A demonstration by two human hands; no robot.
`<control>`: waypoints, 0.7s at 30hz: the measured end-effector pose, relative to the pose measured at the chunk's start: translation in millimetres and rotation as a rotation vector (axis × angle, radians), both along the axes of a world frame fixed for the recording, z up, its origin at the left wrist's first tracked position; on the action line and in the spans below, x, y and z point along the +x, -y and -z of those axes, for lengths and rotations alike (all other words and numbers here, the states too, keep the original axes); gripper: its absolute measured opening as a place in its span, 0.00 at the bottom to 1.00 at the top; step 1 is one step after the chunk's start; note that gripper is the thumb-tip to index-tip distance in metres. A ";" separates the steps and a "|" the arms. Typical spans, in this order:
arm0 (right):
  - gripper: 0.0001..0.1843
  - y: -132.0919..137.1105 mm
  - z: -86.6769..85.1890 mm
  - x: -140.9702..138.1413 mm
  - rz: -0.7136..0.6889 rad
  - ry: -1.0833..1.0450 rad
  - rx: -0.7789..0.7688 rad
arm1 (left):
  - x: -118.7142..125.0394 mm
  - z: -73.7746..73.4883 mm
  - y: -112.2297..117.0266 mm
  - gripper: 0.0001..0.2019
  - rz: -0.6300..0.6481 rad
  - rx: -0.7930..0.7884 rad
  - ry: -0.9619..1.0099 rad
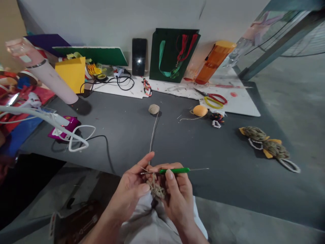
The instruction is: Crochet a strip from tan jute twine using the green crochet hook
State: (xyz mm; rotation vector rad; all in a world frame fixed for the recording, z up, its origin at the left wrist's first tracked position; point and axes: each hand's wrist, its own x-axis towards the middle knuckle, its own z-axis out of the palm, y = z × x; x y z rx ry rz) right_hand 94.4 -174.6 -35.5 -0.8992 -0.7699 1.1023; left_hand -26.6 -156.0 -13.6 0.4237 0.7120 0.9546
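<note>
My left hand (132, 184) pinches the edge of a small grey-brown crochet piece (157, 190), its index finger raised with the yarn near it. In my right hand (179, 189) is a crochet hook with a green handle (175, 170), held between thumb and fingers. The hook's thin metal tip points left, close above the crochet piece, and a second thin metal end sticks out to the right. A strand of yarn (153, 130) runs from my hands up the table to a small beige yarn ball (154, 108).
An orange yarn ball (200, 110), scissors (213, 100) and crocheted pieces with beads (275, 148) lie to the right. Along the back stand a phone (139, 57), a dark green gift bag (174, 56) and an orange bottle (214, 62). A white cable (78, 144) hangs at left.
</note>
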 end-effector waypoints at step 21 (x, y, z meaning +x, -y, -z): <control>0.08 10.5 -0.3 10.2 0.057 0.106 -0.125 | -3.9 -1.8 -8.4 0.26 0.041 -0.095 0.028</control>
